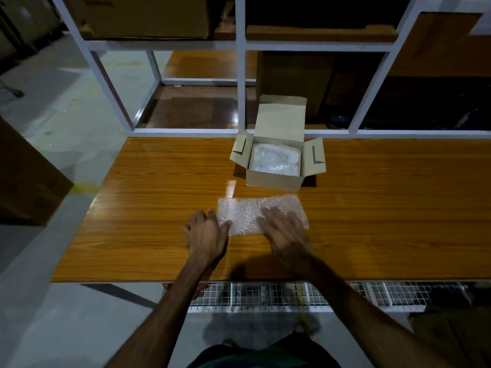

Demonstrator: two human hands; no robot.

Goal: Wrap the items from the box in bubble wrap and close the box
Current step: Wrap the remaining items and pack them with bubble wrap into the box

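Observation:
A small beige cardboard box (273,179) stands open on the wooden table (148,197), its lid up and both side flaps out. Inside it lies a white item in clear wrapping (275,158). In front of the box a sheet of bubble wrap (247,212) lies flat on the table. My left hand (206,235) rests at the sheet's left front corner, thumb on its edge. My right hand (285,235) lies flat on the sheet's right part, fingers spread and blurred. Whether anything lies under the sheet I cannot tell.
A white metal shelf frame (240,75) rises just behind the table, with brown cartons (148,17) on its wooden shelves. A large carton (24,176) stands on the floor at left. A wire mesh rack (292,296) runs under the table's near edge.

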